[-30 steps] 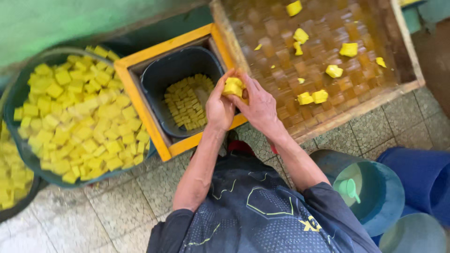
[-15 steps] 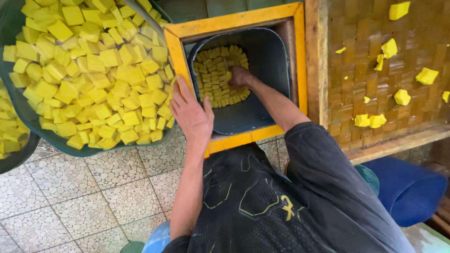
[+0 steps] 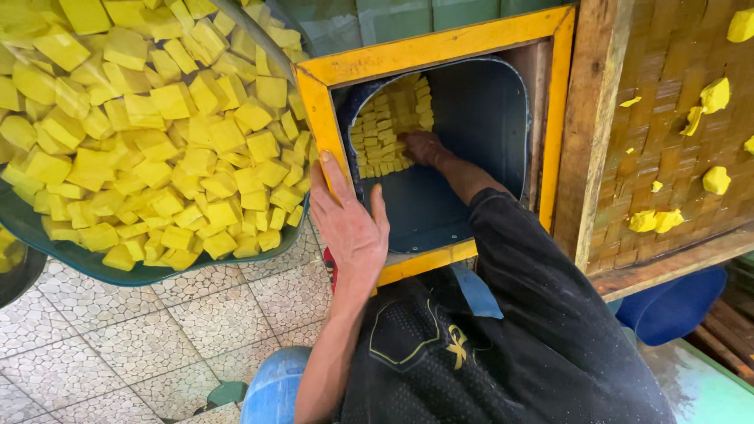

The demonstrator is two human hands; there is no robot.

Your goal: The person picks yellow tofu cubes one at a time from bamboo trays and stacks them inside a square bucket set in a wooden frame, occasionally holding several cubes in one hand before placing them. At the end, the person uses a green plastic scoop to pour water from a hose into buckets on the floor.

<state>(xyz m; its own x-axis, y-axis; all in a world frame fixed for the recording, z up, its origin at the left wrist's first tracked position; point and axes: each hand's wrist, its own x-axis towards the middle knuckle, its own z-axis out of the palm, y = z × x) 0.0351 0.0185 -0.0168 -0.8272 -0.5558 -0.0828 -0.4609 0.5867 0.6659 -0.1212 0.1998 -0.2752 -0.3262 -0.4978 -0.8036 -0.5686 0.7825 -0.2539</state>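
Note:
My left hand (image 3: 349,224) rests flat, fingers apart, on the near left corner of a yellow wooden frame (image 3: 428,49). Inside the frame stands a dark blue bucket (image 3: 479,110) with neat rows of yellow tofu blocks (image 3: 386,118) at its bottom. My right hand (image 3: 424,146) reaches deep into the bucket and lies on those blocks; whether it grips one I cannot tell. My black sleeve (image 3: 510,259) runs down into the bucket.
A big dark basin (image 3: 94,263) heaped with yellow tofu cubes (image 3: 149,118) sits left of the frame. A woven bamboo tray (image 3: 667,102) with a few yellow pieces (image 3: 716,179) lies to the right. Blue tubs (image 3: 675,302) stand below it, on a tiled floor (image 3: 157,345).
My hands, which held a yellow block together above the frame, have parted. The right went down into the bucket and the left settled on the frame's corner. The view has moved closer.

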